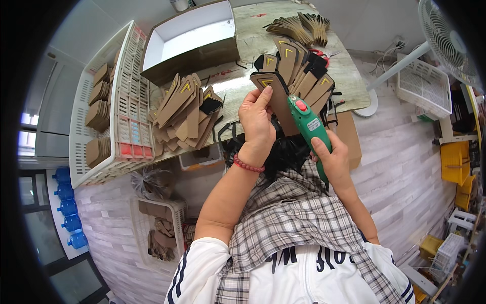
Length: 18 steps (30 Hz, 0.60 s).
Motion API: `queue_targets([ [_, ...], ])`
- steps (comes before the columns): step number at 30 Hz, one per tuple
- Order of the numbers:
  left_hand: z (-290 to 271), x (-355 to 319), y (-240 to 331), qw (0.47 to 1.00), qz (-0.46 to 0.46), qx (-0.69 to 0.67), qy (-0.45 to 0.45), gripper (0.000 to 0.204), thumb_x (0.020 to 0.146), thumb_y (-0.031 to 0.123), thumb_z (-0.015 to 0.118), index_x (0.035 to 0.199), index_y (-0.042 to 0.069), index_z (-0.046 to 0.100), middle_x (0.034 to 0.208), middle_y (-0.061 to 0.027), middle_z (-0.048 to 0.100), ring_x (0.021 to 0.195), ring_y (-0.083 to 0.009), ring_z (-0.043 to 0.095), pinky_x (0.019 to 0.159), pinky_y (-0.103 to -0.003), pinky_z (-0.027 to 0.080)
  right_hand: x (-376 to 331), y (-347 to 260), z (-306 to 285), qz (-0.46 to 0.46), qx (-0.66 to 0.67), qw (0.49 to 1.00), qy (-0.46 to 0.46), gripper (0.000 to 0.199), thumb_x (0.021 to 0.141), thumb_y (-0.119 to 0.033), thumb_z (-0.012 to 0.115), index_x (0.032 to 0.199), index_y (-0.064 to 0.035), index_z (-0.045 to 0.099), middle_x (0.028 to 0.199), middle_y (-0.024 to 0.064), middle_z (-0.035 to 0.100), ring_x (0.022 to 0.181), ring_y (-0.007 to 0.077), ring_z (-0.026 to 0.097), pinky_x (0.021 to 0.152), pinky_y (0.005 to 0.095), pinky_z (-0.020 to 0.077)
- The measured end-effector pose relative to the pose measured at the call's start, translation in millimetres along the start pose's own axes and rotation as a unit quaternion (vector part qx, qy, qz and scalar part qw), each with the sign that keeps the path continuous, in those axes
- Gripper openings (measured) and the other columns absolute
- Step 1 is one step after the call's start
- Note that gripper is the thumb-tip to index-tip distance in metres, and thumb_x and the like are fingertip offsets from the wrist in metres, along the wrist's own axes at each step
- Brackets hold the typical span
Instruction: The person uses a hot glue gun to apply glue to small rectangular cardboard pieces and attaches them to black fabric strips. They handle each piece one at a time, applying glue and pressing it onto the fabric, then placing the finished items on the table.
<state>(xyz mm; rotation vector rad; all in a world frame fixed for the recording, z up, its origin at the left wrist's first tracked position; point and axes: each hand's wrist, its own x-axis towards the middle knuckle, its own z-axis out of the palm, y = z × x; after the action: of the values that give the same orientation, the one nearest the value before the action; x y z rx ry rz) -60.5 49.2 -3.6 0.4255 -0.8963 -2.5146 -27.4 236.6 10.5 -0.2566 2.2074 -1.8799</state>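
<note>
My left hand (pixel 256 119) pinches a flat brown strap-like piece (pixel 281 107) with a dark edge and a yellow chevron, near its wide end. In my right hand (pixel 331 156) is a green handheld electric tool (pixel 307 121) with a red button. The tool's front end lies against or just beside the piece's right edge; its working tip is too small to make out. Just beyond, a fan of similar brown pieces (pixel 289 62) with yellow chevrons lies on the table, some with black parts. Black scraps (pixel 276 152) lie on my lap below the piece.
A heap of brown pieces (pixel 185 109) lies on the table (pixel 230 83) to the left, before an open box (pixel 190 66). Red-handled scissors (pixel 322 54) lie behind the fan of pieces. A white crate (pixel 124 106) stands left; an electric fan (pixel 448 43) stands right.
</note>
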Motion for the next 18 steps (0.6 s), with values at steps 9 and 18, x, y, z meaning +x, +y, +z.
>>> queue_targets([
  [9,-4.4,-9.8,-3.5,0.998,-0.021,0.059,-0.012,0.006,0.089,0.006,0.064,0.092,0.001,0.064,0.084,-0.0047,0.068,0.070,-0.0086,0.061,0.066,-0.022,0.049,2.8,-3.0,-3.4,-0.010,0.005,1.000,0.000,0.035,0.088,-0.031,0.068,0.101,0.0014,0.062,0.067,0.0025,0.059,0.056,0.0069,0.053,0.052,0.0225,0.0445],
  [18,-10.2,-13.4,7.7,0.993,0.019,0.113,-0.042,0.011,0.089,0.004,0.063,0.096,-0.003,0.066,0.086,-0.0039,0.068,0.072,-0.0070,0.060,0.065,-0.020,0.048,3.0,-3.6,-8.2,-0.014,0.001,1.000,-0.016,0.033,0.089,-0.030,0.067,0.100,0.0010,0.062,0.067,0.0021,0.060,0.056,0.0066,0.053,0.052,0.0220,0.0437],
])
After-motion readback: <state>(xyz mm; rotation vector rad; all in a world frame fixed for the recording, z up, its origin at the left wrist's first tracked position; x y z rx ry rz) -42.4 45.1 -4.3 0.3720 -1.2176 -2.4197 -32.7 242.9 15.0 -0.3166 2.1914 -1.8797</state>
